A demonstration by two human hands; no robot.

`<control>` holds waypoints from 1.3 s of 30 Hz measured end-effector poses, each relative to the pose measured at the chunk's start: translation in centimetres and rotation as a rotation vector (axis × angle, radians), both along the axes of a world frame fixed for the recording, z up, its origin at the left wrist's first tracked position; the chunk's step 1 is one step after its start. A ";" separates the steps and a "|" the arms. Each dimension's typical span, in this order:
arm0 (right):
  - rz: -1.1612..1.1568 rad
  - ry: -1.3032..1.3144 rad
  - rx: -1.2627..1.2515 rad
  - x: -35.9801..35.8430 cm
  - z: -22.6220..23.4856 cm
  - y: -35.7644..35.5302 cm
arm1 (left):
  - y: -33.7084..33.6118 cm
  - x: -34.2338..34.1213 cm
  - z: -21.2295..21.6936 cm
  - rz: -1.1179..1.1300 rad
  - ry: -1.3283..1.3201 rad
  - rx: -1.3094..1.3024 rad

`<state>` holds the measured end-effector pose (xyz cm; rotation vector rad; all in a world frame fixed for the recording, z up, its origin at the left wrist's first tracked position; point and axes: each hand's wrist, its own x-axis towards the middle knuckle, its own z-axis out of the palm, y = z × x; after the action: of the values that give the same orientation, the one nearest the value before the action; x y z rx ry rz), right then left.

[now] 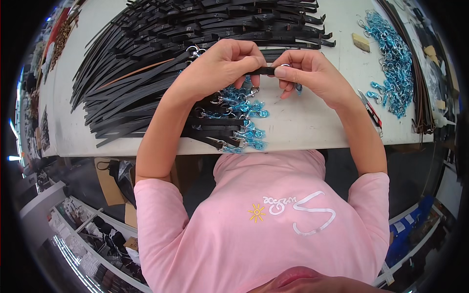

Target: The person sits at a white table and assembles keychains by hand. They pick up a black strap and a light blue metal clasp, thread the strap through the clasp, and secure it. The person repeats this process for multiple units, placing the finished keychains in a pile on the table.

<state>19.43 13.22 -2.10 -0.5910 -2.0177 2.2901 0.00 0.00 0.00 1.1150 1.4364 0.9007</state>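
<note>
Both my hands are raised over the table, pinching one black strap (265, 71) whose short end stretches between them. My left hand (225, 63) closes thumb and fingers on its left part. My right hand (312, 75) grips the right end, where a metal ring shows above the fingers and a snap hook in blue plastic (299, 89) hangs below them. Beneath my left hand lie finished-looking black straps (210, 131) with blue-wrapped snap hooks (254, 133) at their right ends. The fingers partly hide how strap and hook are joined.
A large heap of black straps (146, 68) covers the table's left and far side. To the right lie a pile of blue-wrapped snap hooks (393, 63), a yellowish block (361, 42), a red-and-black utility knife (373, 116) and long brown strips (420, 97). The table's front edge (303, 148) runs before me.
</note>
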 end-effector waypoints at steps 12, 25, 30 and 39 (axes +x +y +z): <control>0.010 0.022 -0.016 0.2 -0.1 -0.3 | 0.2 0.2 -0.3 -0.015 0.002 0.012; 0.014 0.006 -0.029 0.2 0.1 -0.4 | 0.2 0.4 -0.6 -0.013 0.025 0.044; 0.023 0.008 -0.003 0.3 0.6 -0.3 | 0.2 0.2 -0.4 0.000 -0.024 0.010; 0.007 0.007 -0.007 0.2 0.3 -0.5 | 0.1 0.1 -0.7 -0.035 0.016 0.048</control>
<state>19.67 12.69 -1.77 -0.5766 -2.0131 2.3005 0.15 0.12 -0.67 1.1817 1.4109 0.9079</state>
